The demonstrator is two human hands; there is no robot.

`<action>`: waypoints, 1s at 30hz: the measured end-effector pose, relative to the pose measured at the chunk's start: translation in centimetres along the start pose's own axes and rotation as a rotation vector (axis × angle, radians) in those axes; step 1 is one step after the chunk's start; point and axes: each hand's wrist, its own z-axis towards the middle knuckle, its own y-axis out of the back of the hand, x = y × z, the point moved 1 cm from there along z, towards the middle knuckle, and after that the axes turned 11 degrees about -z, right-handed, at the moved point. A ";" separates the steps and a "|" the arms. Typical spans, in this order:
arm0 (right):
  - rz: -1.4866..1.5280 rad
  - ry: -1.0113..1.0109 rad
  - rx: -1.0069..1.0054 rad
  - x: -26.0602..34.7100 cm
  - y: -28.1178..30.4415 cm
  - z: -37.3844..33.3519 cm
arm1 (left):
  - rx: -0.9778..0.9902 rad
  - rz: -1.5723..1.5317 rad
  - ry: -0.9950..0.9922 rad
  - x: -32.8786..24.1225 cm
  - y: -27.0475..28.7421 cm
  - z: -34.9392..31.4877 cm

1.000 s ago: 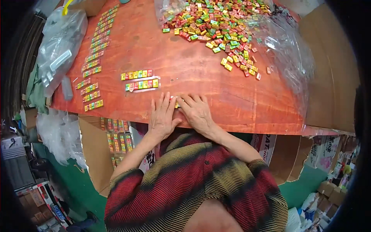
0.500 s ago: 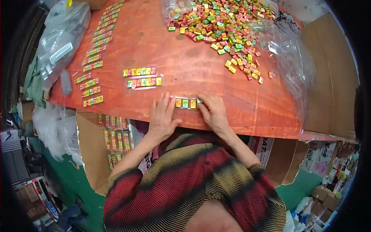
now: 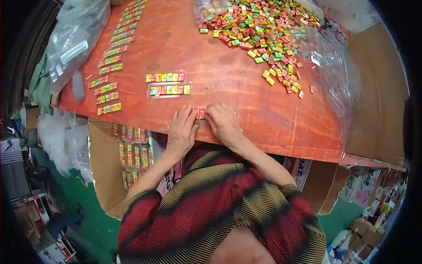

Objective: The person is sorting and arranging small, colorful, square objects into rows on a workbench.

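A clear plastic strip tray (image 3: 201,121) lies near the table's front edge, with small coloured boxes (image 3: 201,114) in it; a red one shows between my hands. My left hand (image 3: 182,130) rests at the tray's left end, fingers stretched out and thumb apart. Bent over the tray, my right hand (image 3: 225,124) hides most of the row; its curled fingertips touch down there, and whatever they hold is hidden. Just beyond lie two filled trays, one farther (image 3: 165,78) and one nearer (image 3: 170,90), each with a row of red, yellow and green boxes.
A big heap of loose small boxes (image 3: 268,33) spreads over the far right of the red table (image 3: 184,48), beside clear plastic film (image 3: 329,66). Several filled trays (image 3: 109,108) line the left. Below the edge, an open carton (image 3: 105,163) holds more. A cardboard sheet (image 3: 378,83) stands right.
My right hand has moved left from the tray's right end and now covers boxes that were showing. The left hand stays at the left end. The whole view has shifted slightly.
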 end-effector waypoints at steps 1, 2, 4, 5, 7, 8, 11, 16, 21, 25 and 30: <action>-0.025 0.041 -0.026 0.1 0.0 0.0 | 0.003 0.009 -0.021 0.1 0.0 0.0; -0.049 0.084 -0.051 0.2 -0.1 0.1 | -0.002 0.010 -0.019 0.1 0.0 0.0; -0.064 0.088 -0.033 0.2 0.3 -0.1 | 0.002 0.019 -0.043 0.1 -0.1 0.0; -0.079 0.085 -0.017 0.1 0.5 -0.2 | -0.001 0.017 -0.041 -0.1 -0.1 0.1; -0.002 0.061 -0.041 -0.4 0.4 -0.1 | 0.039 0.073 -0.035 -0.9 0.3 0.7; 0.076 0.036 -0.069 -0.6 0.3 0.0 | 0.037 0.072 -0.034 -1.2 0.4 1.0; 0.143 -0.063 -0.066 -1.2 1.5 0.1 | 0.025 0.106 -0.033 -1.4 0.4 1.9; 0.134 -0.094 -0.098 -2.7 2.2 -0.8 | 0.037 0.106 -0.040 -1.6 0.3 2.4; -0.142 -0.017 0.054 -2.2 3.1 -0.7 | 0.049 0.084 -0.064 -1.1 0.6 3.0; 0.037 -0.054 -0.003 -2.2 2.7 -0.2 | 0.009 0.077 -0.078 -0.8 0.3 2.6; 0.064 0.098 0.060 -0.4 1.3 0.3 | -0.010 0.073 -0.092 -0.6 0.1 2.6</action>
